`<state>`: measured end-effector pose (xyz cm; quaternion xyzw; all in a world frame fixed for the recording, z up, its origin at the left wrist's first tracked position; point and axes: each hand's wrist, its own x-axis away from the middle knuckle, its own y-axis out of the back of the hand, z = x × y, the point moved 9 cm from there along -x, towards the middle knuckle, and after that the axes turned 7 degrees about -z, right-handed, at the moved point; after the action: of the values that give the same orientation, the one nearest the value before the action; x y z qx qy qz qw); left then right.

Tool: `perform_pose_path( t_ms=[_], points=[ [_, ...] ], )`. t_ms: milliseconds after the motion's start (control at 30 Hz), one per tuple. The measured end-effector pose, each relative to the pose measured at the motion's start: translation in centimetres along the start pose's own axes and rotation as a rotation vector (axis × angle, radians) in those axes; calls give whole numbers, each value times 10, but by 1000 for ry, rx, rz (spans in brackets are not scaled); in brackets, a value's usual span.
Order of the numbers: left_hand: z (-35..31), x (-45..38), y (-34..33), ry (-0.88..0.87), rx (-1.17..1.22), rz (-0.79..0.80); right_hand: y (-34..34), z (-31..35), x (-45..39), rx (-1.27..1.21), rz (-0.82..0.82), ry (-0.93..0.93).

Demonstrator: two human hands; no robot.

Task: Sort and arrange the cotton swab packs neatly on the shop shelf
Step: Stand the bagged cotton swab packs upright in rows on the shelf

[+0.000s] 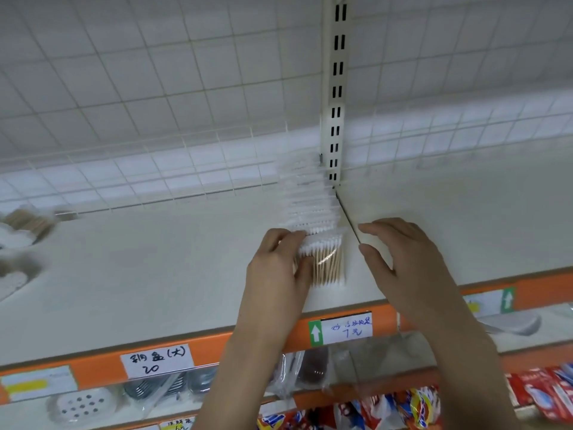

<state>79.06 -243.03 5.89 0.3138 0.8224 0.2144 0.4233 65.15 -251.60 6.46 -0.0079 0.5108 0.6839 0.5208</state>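
Starting at far left: blurred loose cotton swab packs [26, 223] lie on the shelf [155, 259] at the left edge of the frame, well apart from the hands.
Lower left: a handwritten price label [157, 360] sits on the orange shelf edge [93, 364]; a white soap dish [82, 404] shows on the shelf below.
Left hand [279, 268]: at centre, its grip is curled round the front cotton swab pack [327, 262], fingers on the pack's left side and top.
Row of packs [310, 200]: it runs from the front pack back toward the wire grid, just left of the shelf seam.
Upright post [336, 88]: slotted, rising from the row's far end to the top of the frame.
Right hand [403, 259]: right of centre, grip wide, fingers loosely bent, holding nothing, hovering just beside the front pack's right side.
Lower right: colourful packets [539, 392] hang below.
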Motion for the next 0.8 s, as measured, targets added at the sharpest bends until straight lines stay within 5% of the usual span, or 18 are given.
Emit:
perform_pose_path(
  t_ms=[333,800],
  points=[
    [22,8,15,164,156,-30,-4,43,-7,-8,-20,72],
    [175,59,217,388,-394,-219,-141,218,1,-116,218,232]
  ],
)
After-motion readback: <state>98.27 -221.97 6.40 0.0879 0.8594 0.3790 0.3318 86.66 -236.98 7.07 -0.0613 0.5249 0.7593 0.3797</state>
